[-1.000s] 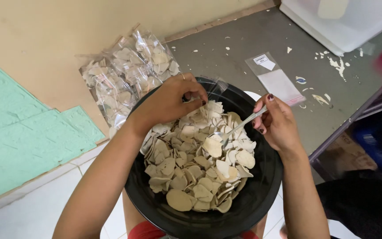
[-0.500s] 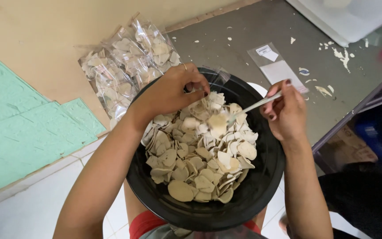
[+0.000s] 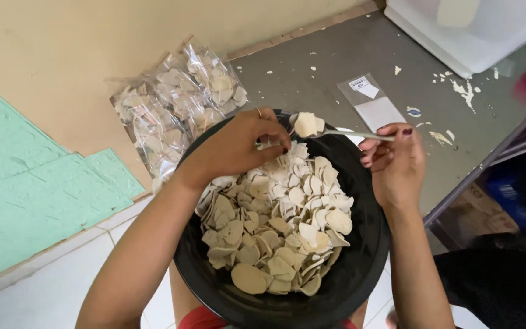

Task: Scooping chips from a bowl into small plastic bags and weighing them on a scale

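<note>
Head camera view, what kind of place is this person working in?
Probably a home snack-packing spot on the floor: a black bowl of pale chips, filled clear bags against the wall, an empty bag on paint-flecked concrete.

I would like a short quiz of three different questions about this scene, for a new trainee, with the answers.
1. True or false: the spoon in the right hand carries chips.
2. Where are the fingertips of the left hand? A) at the far rim of the black bowl, pinching a clear bag B) on the white bin C) flat on the floor
3. What lies by the wall beyond the bowl?

Key
1. True: pale chips sit on it, lifted above the heap of chips.
2. A
3. A pile of filled clear bags of chips.
</note>
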